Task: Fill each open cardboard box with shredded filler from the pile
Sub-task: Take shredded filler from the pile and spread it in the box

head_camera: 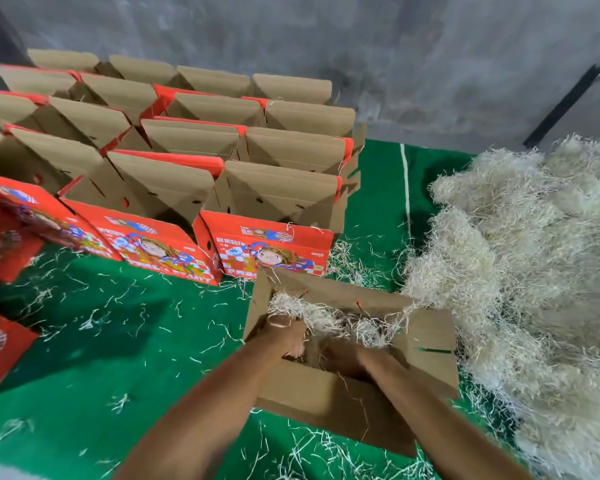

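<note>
An open cardboard box (426, 344) sits on the green mat in front of me, partly holding pale shredded filler (329, 320). Both my hands are down inside it. My left hand (286, 332) is at the box's left wall, fingers curled in the filler. My right hand (343, 358) is deeper in the box, in shadow and partly hidden, so its grip is unclear. The big pile of shredded filler (534, 254) lies just to the right of the box.
Rows of open red printed boxes (264, 247) with raised brown flaps fill the left and back. More red boxes (0, 348) stand at the far left. Loose shreds litter the green mat (101, 341). A grey wall (395, 64) closes the back.
</note>
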The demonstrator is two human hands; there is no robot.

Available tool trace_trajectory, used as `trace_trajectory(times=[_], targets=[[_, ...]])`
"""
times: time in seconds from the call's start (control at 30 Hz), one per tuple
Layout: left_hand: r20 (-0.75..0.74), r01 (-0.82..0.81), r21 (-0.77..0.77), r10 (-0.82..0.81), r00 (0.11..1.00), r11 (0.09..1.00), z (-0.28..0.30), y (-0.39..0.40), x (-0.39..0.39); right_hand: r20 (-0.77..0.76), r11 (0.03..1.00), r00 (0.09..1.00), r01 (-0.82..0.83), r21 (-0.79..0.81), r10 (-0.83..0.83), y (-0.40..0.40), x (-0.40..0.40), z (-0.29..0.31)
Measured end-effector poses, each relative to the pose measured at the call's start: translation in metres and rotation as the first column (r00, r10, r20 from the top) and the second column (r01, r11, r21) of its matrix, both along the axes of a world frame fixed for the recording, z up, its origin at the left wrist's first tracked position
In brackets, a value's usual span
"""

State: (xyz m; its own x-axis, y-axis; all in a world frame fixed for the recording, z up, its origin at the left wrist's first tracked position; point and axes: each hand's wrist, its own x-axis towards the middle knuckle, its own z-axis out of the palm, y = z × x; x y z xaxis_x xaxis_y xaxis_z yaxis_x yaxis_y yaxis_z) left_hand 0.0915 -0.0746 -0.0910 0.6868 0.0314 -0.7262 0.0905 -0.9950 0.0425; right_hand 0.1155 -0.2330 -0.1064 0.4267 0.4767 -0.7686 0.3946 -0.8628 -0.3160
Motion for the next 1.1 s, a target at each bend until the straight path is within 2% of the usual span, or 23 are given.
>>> trace_trajectory(times=[0.07, 0.17, 0.23, 0.27, 0.3, 0.37, 0.47, 0.5, 0.57, 0.6, 0.7, 0.77, 0.83, 0.9, 1.0, 1.07, 1.1], targets=[[0.065, 0.042, 0.024, -0.044, 0.997, 0.999, -0.001, -0.002, 0.001, 0.057, 0.999, 0.998, 0.009, 0.036, -0.011, 0.001, 0.001, 0.0], [0.132, 0.006, -0.06, 0.002, 0.991, 0.998, 0.003, -0.003, 0.008, 0.143, 0.996, 0.987, 0.058, 0.069, -0.068, -0.003, 0.006, 0.001], [0.222, -0.017, -0.075, 0.034, 0.974, 0.997, 0.004, -0.001, 0.014, 0.284, 0.994, 0.954, 0.074, 0.085, -0.095, -0.001, 0.012, 0.011], [0.262, -0.037, -0.078, 0.056, 0.963, 0.996, 0.005, -0.001, 0.015, 0.387, 0.998, 0.92, 0.036, 0.06, -0.057, 0.004, 0.016, 0.019], [0.285, -0.037, -0.04, 0.047, 0.957, 0.999, 0.007, 0.0, 0.015, 0.492, 0.999, 0.87, -0.018, 0.034, -0.001, 0.009, 0.018, 0.025], [0.25, 0.099, 0.098, -0.121, 0.961, 0.99, 0.009, 0.005, 0.012, 0.6, 0.992, 0.797, -0.12, 0.044, 0.07, 0.025, 0.023, 0.03], [0.144, 0.321, 0.179, -0.348, 0.926, 0.93, 0.007, 0.009, 0.01, 0.498, 0.973, 0.86, -0.196, 0.123, 0.111, 0.04, 0.025, 0.02], [0.12, 0.389, 0.24, -0.424, 0.897, 0.89, -0.004, 0.009, 0.012, 0.463, 0.969, 0.871, -0.23, 0.085, 0.166, 0.041, 0.026, 0.015], [0.081, 0.31, 0.249, -0.338, 0.938, 0.918, -0.007, 0.008, 0.017, 0.431, 0.943, 0.844, -0.327, -0.057, 0.319, 0.04, 0.028, 0.001], [0.085, 0.229, 0.232, -0.254, 0.963, 0.945, -0.006, 0.009, 0.017, 0.424, 0.943, 0.843, -0.316, -0.107, 0.331, 0.037, 0.028, -0.006], [0.07, 0.062, 0.142, -0.073, 0.995, 0.988, -0.009, 0.012, 0.017, 0.45, 0.975, 0.866, -0.173, -0.141, 0.219, 0.017, 0.027, -0.019], [0.063, 0.033, 0.14, -0.042, 0.997, 0.99, -0.012, 0.014, 0.016, 0.452, 0.969, 0.861, -0.165, -0.186, 0.233, 0.0, 0.03, -0.021], [0.053, 0.055, 0.1, -0.06, 0.997, 0.993, -0.008, 0.013, 0.019, 0.447, 0.979, 0.883, -0.062, -0.196, 0.145, -0.011, 0.033, -0.015], [0.029, 0.078, 0.101, -0.082, 0.996, 0.992, -0.004, 0.011, 0.022, 0.422, 0.972, 0.897, -0.035, -0.234, 0.134, -0.01, 0.034, -0.001], [0.023, 0.117, 0.095, -0.12, 0.993, 0.989, 0.0, 0.009, 0.022, 0.455, 0.994, 0.887, -0.026, -0.103, 0.07, -0.005, 0.041, 0.022], [0.086, 0.104, 0.031, -0.106, 0.991, 0.994, 0.003, 0.005, 0.025, 0.574, 0.998, 0.817, -0.061, 0.003, 0.048, -0.011, 0.046, 0.038], [0.147, 0.103, -0.024, -0.098, 0.984, 0.994, 0.006, 0.001, 0.026, 0.62, 0.998, 0.783, -0.06, -0.007, 0.051, -0.016, 0.047, 0.041]])
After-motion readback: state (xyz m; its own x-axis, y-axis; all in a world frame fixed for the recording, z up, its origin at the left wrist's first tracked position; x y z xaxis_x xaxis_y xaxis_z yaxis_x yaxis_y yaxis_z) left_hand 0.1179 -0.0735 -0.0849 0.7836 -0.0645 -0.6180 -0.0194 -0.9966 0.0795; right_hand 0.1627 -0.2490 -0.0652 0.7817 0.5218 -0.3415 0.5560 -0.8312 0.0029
